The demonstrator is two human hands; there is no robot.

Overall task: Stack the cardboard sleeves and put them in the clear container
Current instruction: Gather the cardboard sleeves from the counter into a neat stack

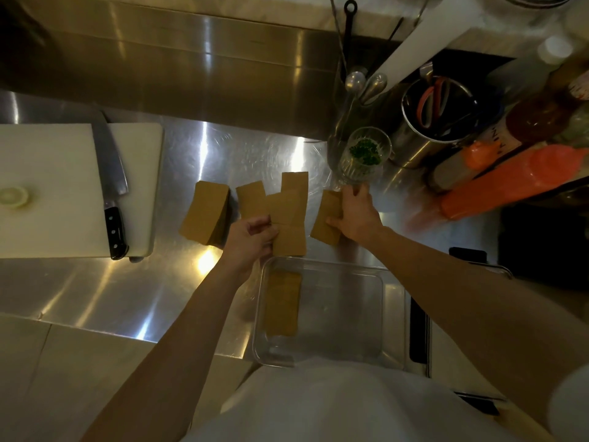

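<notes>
On steel counter [95,291]: cardboard sleeves [204,215]

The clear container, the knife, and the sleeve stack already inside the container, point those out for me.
clear container [376,314]: head view, bare floor.
knife [110,161]: head view, blade middle.
sleeve stack [283,303]: head view, top face, inside container.

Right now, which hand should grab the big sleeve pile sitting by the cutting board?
Left, probably. The left hand sits right beside that pile; the right hand is farther away, holding another stack.
</notes>
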